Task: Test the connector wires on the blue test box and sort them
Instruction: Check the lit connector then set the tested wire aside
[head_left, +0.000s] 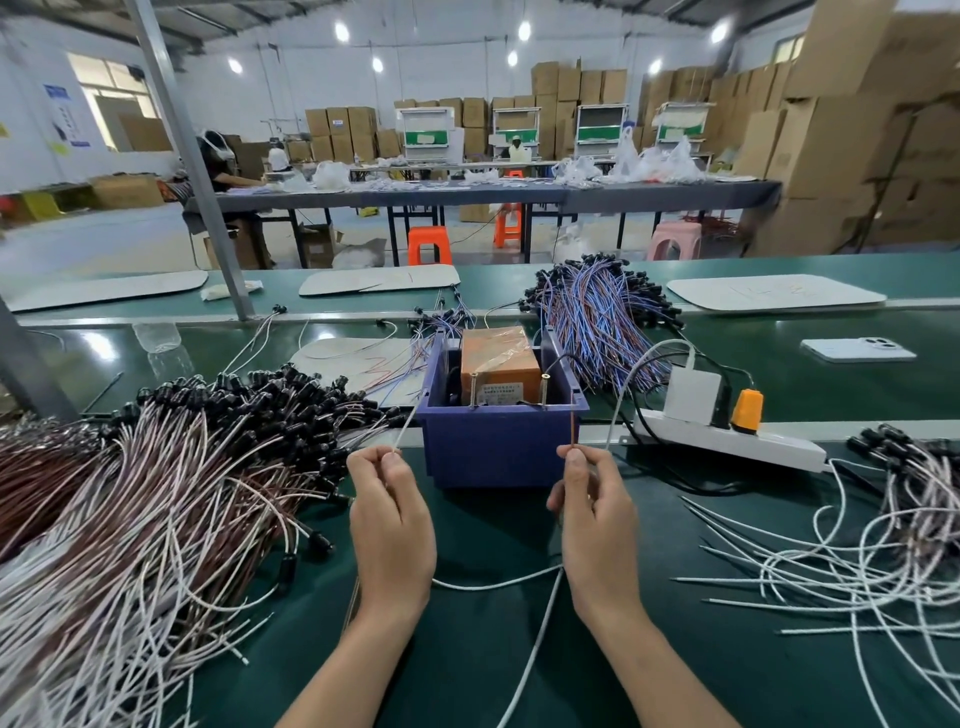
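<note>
Seen from the head camera, the left hand (390, 519) pinched a white wire end (404, 434) between thumb and forefinger, its tip reaching towards the left rim of the blue test box (493, 452). The right hand (597, 525) pinched a brown wire end (573, 423) upright before the box's right rim. The box stood on the green bench (467, 649) just beyond both hands, with a dense wire pile (156, 509) to the left and a looser heap (857, 551) to the right.

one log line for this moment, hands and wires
left hand: pinches white wire | right hand: pinches brown wire | tips: near blue test box rim, not on its screws | stage: testing
</note>
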